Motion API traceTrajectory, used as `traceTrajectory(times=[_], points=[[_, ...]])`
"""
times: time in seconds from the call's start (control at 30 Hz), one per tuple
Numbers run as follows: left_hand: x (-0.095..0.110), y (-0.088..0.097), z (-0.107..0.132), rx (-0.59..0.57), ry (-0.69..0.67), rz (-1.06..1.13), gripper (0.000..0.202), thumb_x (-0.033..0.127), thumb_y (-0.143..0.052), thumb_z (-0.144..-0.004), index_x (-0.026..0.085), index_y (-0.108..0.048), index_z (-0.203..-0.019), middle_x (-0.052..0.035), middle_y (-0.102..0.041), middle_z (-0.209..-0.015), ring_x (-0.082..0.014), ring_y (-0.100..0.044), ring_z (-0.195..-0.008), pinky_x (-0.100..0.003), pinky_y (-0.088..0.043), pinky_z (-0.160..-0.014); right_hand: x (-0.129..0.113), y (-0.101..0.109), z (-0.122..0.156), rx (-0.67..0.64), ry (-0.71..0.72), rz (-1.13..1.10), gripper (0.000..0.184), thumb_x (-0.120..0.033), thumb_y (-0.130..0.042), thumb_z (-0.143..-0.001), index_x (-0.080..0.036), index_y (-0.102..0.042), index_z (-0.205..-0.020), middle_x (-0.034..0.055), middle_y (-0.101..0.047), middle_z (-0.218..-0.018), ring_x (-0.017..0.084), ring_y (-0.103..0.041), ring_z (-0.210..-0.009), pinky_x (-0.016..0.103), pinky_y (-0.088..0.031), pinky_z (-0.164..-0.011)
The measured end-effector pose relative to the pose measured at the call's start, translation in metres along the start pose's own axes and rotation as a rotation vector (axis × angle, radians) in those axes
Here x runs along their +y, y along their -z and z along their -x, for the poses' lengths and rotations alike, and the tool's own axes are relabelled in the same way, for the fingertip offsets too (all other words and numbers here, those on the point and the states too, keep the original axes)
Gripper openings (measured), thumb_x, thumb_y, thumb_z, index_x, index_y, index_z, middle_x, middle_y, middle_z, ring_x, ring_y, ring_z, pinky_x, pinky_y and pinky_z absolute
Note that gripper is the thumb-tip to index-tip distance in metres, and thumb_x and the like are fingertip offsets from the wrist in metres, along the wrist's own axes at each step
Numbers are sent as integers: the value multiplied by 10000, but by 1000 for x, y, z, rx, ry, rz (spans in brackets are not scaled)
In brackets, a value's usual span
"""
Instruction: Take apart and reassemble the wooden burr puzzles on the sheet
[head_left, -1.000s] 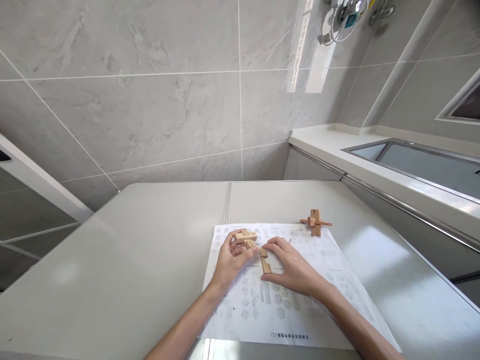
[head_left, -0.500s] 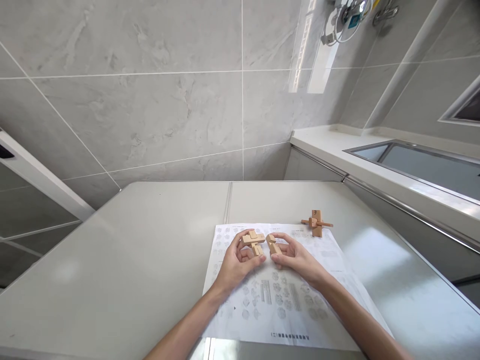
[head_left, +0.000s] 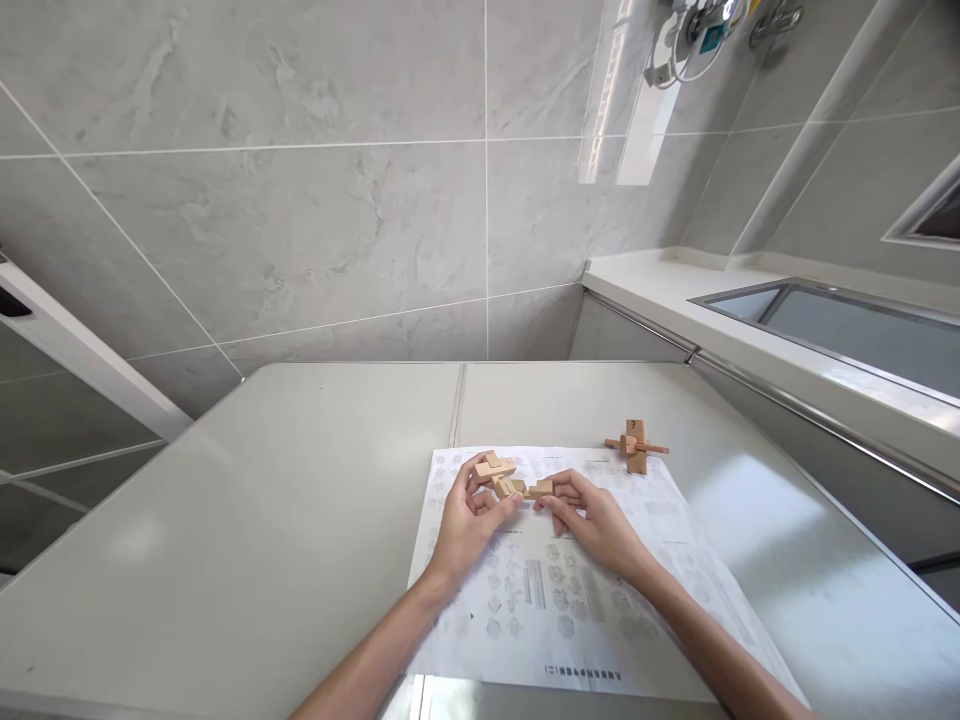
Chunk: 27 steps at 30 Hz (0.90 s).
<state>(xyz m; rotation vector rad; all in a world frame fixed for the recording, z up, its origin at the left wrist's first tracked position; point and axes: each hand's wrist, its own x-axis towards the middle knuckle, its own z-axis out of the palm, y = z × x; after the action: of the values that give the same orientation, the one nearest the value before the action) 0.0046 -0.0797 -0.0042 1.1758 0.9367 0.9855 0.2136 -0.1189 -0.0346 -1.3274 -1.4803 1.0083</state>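
My left hand [head_left: 463,520] pinches a partly joined cluster of notched wooden puzzle pieces [head_left: 495,470] just above a printed instruction sheet [head_left: 555,610]. My right hand [head_left: 592,520] grips a single wooden puzzle piece [head_left: 540,489] between thumb and fingers, its end touching the cluster. Both hands are closed and meet over the upper part of the sheet. A separate assembled wooden cross puzzle [head_left: 636,446] stands beyond my right hand, by the sheet's far right corner.
The sheet lies on a pale grey table [head_left: 247,500] with a seam down its middle. A tiled wall rises behind. To the right runs a white counter with a steel sink [head_left: 840,320].
My right hand picked the single piece up off the sheet and brought it to the cluster in my left hand. The piece now lies level against it.
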Motion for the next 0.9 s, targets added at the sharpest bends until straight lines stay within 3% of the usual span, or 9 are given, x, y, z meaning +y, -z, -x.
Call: traceTrajectory(times=[0.13, 0.2, 0.3, 0.47, 0.7, 0.8, 0.9], points=[[-2, -2, 3, -24, 17, -75, 747, 416, -928, -751, 278, -571, -1391, -4, -704, -949, -94, -540, -620, -249, -488, -637, 1, 1, 1, 88, 79, 135, 345, -571, -580, -1028, -251, -648, -1139, 35, -712, -802, 218, -626, -661, 346, -490, -640], [-2, -3, 4, -42, 6, -132, 751, 429, -923, -753, 273, -579, -1402, 58, -588, -751, -94, -469, -575, -232, -436, -594, 0, 1, 2, 92, 101, 155, 339, -558, -574, -1029, -254, -651, -1156, 30, -693, -774, 226, -631, -656, 340, -483, -609], [-4, -3, 5, -79, -13, -219, 774, 436, -911, -765, 268, -570, -1439, 94, -450, -646, -108, -427, -572, -227, -389, -577, 0, 1, 4, 68, 115, 166, 307, -516, -569, -1038, -262, -646, -1191, 9, -668, -707, 229, -631, -632, 332, -477, -574], [-4, -1, 6, -143, -56, -313, 755, 425, -889, -783, 271, -578, -1454, 60, -495, -734, -123, -426, -634, -238, -397, -604, -1, 0, 6, 48, 134, 182, 271, -450, -587, -1035, -281, -646, -1237, 11, -698, -708, 239, -661, -632, 326, -479, -543], [-2, -1, 7, -204, -62, -340, 713, 381, -902, -778, 296, -617, -1426, 37, -522, -797, -136, -431, -679, -254, -408, -629, -3, 1, 6, 34, 165, 173, 237, -396, -601, -1017, -279, -690, -1204, 60, -787, -914, 229, -679, -672, 332, -522, -561], [-2, -1, 7, -169, -124, -380, 686, 387, -925, -749, 323, -667, -1382, -9, -568, -958, -141, -457, -713, -265, -442, -639, -5, 2, 6, 20, 203, 144, 207, -360, -618, -1003, -286, -712, -1173, 62, -797, -1004, 228, -690, -722, 371, -581, -673], [-2, 0, 7, -160, -147, -396, 684, 404, -950, -713, 349, -698, -1346, -53, -565, -1171, -144, -509, -760, -267, -468, -632, -6, 3, 6, 17, 187, 110, 203, -356, -628, -996, -284, -722, -1161, 55, -788, -969, 226, -689, -720, 378, -589, -693]])
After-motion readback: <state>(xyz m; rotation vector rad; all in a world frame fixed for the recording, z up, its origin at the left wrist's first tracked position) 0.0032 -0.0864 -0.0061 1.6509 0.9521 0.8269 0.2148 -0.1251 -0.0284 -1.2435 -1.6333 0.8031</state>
